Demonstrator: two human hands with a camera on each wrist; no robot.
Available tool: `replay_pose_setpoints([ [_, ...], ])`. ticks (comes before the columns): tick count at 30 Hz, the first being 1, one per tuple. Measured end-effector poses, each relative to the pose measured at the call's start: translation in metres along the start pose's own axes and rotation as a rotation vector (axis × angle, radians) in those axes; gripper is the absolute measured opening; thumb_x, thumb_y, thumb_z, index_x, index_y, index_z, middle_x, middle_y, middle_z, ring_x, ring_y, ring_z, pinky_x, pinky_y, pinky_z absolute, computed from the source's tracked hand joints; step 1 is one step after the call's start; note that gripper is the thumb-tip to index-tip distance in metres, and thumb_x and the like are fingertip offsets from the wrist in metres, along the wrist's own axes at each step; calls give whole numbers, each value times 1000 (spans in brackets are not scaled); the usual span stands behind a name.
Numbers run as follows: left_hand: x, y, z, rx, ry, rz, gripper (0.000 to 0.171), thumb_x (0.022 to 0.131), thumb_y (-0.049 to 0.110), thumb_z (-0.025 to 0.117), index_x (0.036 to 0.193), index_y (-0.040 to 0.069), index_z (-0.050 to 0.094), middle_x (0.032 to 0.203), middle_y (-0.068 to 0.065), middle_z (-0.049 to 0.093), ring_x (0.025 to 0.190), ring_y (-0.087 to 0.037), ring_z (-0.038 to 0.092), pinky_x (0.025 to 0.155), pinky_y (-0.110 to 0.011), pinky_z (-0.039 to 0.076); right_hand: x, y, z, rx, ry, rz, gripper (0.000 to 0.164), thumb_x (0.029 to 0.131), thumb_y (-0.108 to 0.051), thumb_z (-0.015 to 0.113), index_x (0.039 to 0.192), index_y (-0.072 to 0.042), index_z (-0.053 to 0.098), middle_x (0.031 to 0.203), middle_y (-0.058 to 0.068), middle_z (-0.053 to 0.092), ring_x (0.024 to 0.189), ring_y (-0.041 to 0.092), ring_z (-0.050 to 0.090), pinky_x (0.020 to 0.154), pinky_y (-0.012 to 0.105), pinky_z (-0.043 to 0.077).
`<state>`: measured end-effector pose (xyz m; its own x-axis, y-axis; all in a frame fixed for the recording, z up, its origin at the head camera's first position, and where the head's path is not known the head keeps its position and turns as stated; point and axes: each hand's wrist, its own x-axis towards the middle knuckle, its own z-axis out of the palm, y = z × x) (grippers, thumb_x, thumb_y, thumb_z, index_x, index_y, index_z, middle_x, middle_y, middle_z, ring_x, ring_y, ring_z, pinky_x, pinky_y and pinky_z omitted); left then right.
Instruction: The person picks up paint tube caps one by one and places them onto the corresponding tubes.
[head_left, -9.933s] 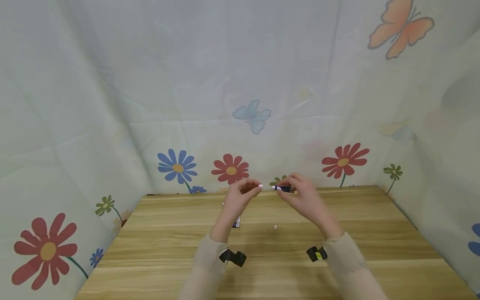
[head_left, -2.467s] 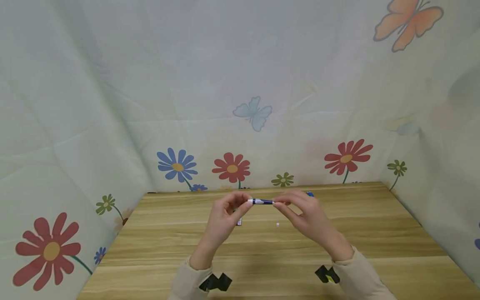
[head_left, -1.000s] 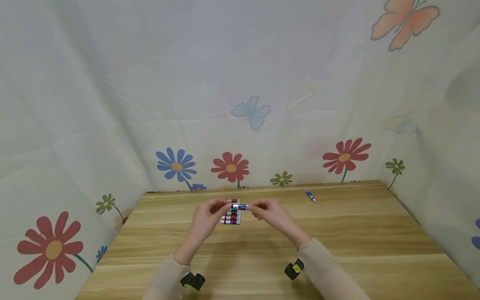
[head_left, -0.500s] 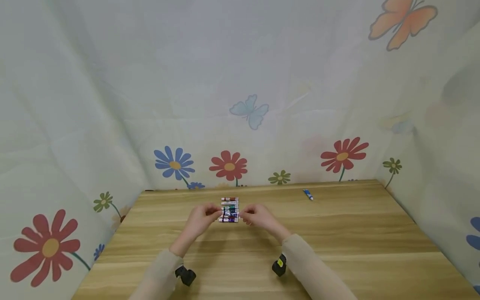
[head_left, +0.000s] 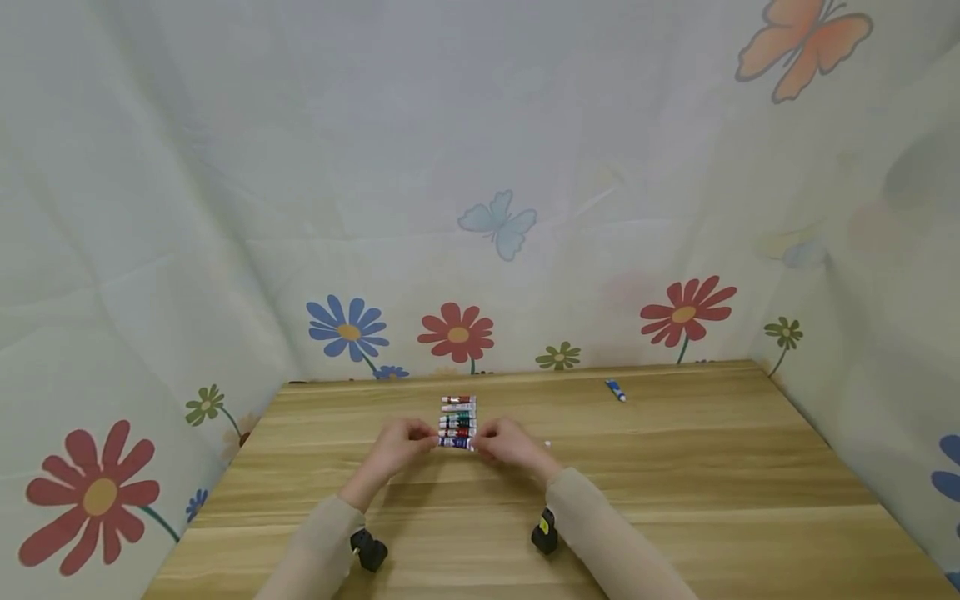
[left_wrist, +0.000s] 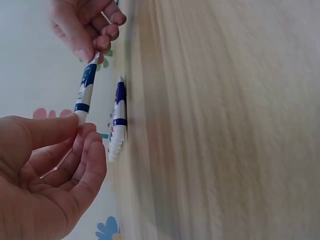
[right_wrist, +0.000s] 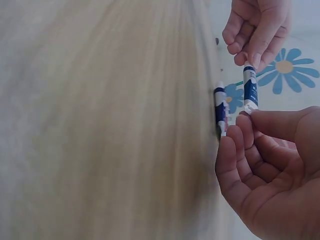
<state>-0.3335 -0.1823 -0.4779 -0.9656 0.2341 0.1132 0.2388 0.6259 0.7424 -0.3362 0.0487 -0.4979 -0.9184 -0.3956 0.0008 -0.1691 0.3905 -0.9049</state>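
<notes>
My left hand (head_left: 397,450) pinches the white cap end of a small paint tube (left_wrist: 86,90) between thumb and fingers. At the crimped tail end, my right hand (head_left: 513,446) pinches the same tube. The tube has a white body with dark blue print, and it lies level between the hands. Several paint tubes (head_left: 457,415) lie side by side in a row on the table, caps to the left. In both wrist views the held tube hangs apart from the nearest one, a tube with a purple label (left_wrist: 120,102).
A blue tube (head_left: 616,390) lies alone at the back right of the wooden table (head_left: 712,467). A small white piece (head_left: 547,444) sits beside my right wrist. Behind the table hangs a flower-printed curtain (head_left: 375,208).
Earlier the white cap was in my left hand, apart from the tube in my right; later it sits on the tube. Both hands have since come left and down to the row with it.
</notes>
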Motion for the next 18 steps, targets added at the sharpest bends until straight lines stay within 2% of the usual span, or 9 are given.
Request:
replay_pose_setpoints([
  [3, 1, -3, 2, -17, -22, -11, 8, 91, 6, 73, 93, -2, 74, 84, -5, 70, 75, -15, 59, 69, -30, 51, 3, 5, 4, 9, 2, 11, 16, 97, -8, 64, 91, 7, 70, 72, 4, 64, 64, 11, 56, 57, 24, 49],
  [10, 3, -10, 7, -14, -79, 48, 9, 91, 5, 72, 91, -4, 73, 82, -5, 69, 74, -14, 57, 69, -30, 49, 2, 9, 6, -43, 64, 27, 14, 92, -6, 69, 82, 2, 72, 67, 1, 63, 58, 9, 53, 52, 22, 45],
  [14, 3, -14, 8, -19, -103, 30, 10, 92, 5, 71, 91, -5, 72, 79, -5, 67, 71, -12, 56, 66, -29, 49, 1, 7, 8, -70, 79, 33, 13, 91, -7, 71, 82, 2, 73, 66, 1, 63, 56, 7, 52, 51, 21, 45],
  [18, 3, -15, 5, -19, -100, 2, 9, 92, 5, 71, 91, -4, 72, 79, -5, 67, 71, -13, 56, 66, -30, 49, 4, 3, 11, -94, 102, 36, 12, 89, -7, 73, 79, 0, 73, 65, 2, 65, 54, 7, 53, 51, 21, 46],
])
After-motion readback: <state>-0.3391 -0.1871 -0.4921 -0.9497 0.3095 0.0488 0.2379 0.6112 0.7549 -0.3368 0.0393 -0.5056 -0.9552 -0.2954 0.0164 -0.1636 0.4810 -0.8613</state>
